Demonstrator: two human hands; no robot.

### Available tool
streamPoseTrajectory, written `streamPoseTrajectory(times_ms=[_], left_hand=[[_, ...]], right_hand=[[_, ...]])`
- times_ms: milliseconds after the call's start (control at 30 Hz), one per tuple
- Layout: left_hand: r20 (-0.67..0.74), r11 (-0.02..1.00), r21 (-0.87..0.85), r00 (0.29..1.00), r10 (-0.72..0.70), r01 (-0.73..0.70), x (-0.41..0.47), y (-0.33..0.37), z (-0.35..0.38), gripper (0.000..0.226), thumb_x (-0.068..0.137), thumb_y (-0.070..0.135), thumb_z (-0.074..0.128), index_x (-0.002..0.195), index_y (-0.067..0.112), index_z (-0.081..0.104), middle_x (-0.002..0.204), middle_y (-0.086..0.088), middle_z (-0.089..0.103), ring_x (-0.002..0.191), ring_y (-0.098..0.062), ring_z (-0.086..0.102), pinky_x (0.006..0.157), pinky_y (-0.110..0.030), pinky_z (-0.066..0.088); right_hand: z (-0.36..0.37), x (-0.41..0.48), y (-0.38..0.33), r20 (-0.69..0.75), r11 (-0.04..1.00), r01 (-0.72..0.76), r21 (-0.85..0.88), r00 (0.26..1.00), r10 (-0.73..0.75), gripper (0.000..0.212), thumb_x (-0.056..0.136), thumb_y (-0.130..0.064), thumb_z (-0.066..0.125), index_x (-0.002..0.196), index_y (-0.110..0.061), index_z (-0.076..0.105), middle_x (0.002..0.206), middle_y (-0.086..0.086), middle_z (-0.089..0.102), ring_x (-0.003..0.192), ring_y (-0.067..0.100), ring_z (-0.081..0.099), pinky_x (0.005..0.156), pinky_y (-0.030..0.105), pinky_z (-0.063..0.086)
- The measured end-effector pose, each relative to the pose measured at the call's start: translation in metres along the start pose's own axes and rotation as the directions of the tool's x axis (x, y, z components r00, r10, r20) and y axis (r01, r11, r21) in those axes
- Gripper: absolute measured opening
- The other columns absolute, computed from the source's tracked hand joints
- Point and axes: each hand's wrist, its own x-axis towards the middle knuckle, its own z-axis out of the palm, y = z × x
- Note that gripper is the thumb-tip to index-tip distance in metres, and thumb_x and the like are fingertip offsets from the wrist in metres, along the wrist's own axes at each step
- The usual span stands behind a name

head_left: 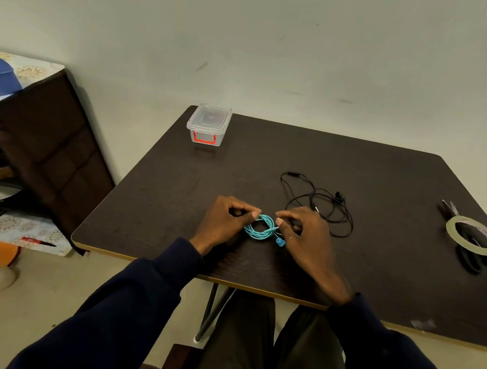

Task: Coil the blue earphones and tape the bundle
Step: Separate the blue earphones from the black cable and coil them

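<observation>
From the head view, the blue earphones (260, 228) lie between the two hands on the desk (162, 195), gathered into a small round coil of several turns; the left hand (225, 220) pinches the coil's left edge between thumb and forefinger, its other fingers curled under, and the right hand (305, 235) pinches the right edge in the same way; holding both sides at once seems meant to stop the springy loops from opening before anything binds them; the coil sits low, on or just above the desk, and which of the two I cannot tell; the cord is pale turquoise, thin, its turns lying close together with slight gaps, and one darker blue earbud (280, 241) hangs loose just below the right thumb, outside the ring; the tape roll (451, 227) rests well to the right of the right hand, on top of black-handled scissors (469, 260), so one hand would probably have to let go to reach it; black earphones (339, 196) sprawl uncoiled just beyond the right hand; a clear lidded box (209, 125) with a red latch stands well beyond the left hand.
</observation>
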Motion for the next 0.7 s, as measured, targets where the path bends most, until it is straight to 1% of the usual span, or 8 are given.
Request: streamPoseTrajectory(times_ms=[67,133,233,333,433,533,633,700], left_hand=[[-0.009,1.000,0.005,1.000,-0.004,0.004,-0.001,0.001,0.002,0.018,0.087,0.015,0.077,0.104,0.021,0.078,0.098,0.008,0.073,0.088,-0.004,0.067,0.077,-0.021,0.056],[-0.021,1.000,0.008,1.000,-0.003,0.003,-0.001,0.005,0.007,0.019,0.084,0.009,0.079,0.101,0.018,0.078,0.093,0.007,0.075,0.081,0.001,0.068,0.074,-0.020,0.057],[-0.014,1.000,0.014,1.000,-0.010,0.010,0.000,0.009,0.011,0.019,0.083,0.011,0.080,0.102,0.013,0.078,0.098,0.000,0.077,0.091,-0.008,0.072,0.087,-0.033,0.059],[-0.016,1.000,0.000,1.000,-0.010,0.010,-0.001,0.009,0.010,0.020,0.083,0.013,0.081,0.102,0.012,0.078,0.099,-0.001,0.078,0.094,-0.012,0.072,0.091,-0.040,0.058],[0.004,1.000,-0.028,1.000,-0.001,0.001,-0.002,0.008,0.006,0.018,0.085,0.014,0.080,0.103,0.013,0.078,0.098,0.001,0.078,0.091,-0.008,0.072,0.088,-0.033,0.058],[0.040,0.998,-0.068,0.999,-0.007,0.010,-0.002,0.006,0.003,0.014,0.089,0.020,0.075,0.102,0.019,0.078,0.097,0.008,0.077,0.089,-0.001,0.071,0.082,-0.023,0.056],[0.076,0.993,-0.116,0.997,-0.029,0.037,-0.002,0.005,-0.003,0.018,0.095,0.031,0.068,0.107,0.022,0.077,0.103,0.010,0.076,0.096,0.002,0.069,0.088,-0.024,0.055],[0.119,0.991,-0.125,0.992,-0.033,0.048,-0.002,0.005,-0.009,0.019,0.096,0.027,0.067,0.112,0.021,0.076,0.110,0.009,0.075,0.102,-0.001,0.069,0.094,-0.027,0.055]], right_hand=[[0.001,0.000,-0.004,-0.016,0.999,0.049,-0.024,0.999,-0.050,0.024,0.091,-0.021,0.071,0.115,-0.019,0.073,0.113,-0.002,0.066,0.107,0.014,0.056,0.092,0.038,0.052],[0.001,0.000,-0.008,-0.026,0.994,0.098,-0.056,0.995,-0.100,0.025,0.089,-0.020,0.074,0.113,-0.019,0.074,0.111,-0.001,0.067,0.106,0.015,0.054,0.089,0.034,0.050],[0.002,0.001,-0.011,0.007,0.982,0.160,-0.099,0.987,-0.160,0.022,0.089,-0.021,0.074,0.111,-0.021,0.075,0.110,-0.002,0.068,0.107,0.014,0.050,0.085,0.021,0.036],[0.002,0.000,-0.011,0.049,0.976,0.197,-0.094,0.980,-0.193,0.023,0.087,-0.020,0.075,0.110,-0.024,0.075,0.110,-0.004,0.068,0.109,0.015,0.048,0.087,0.023,0.035],[-0.001,0.000,-0.011,0.039,0.980,0.186,-0.073,0.982,-0.183,0.026,0.086,-0.019,0.077,0.111,-0.025,0.074,0.110,-0.005,0.067,0.109,0.014,0.048,0.085,0.019,0.033],[-0.002,0.001,-0.012,0.023,0.982,0.181,-0.060,0.983,-0.180,0.028,0.085,-0.018,0.077,0.113,-0.022,0.073,0.110,-0.002,0.068,0.109,0.014,0.048,0.087,0.024,0.035],[0.000,0.002,-0.012,0.048,0.979,0.173,-0.105,0.984,-0.169,0.029,0.086,-0.020,0.077,0.115,-0.018,0.072,0.115,0.000,0.068,0.113,0.015,0.049,0.093,0.026,0.037],[0.001,0.002,-0.011,0.052,0.977,0.175,-0.123,0.984,-0.169,0.026,0.087,-0.021,0.076,0.113,-0.018,0.073,0.114,0.000,0.068,0.113,0.015,0.050,0.092,0.026,0.037]])
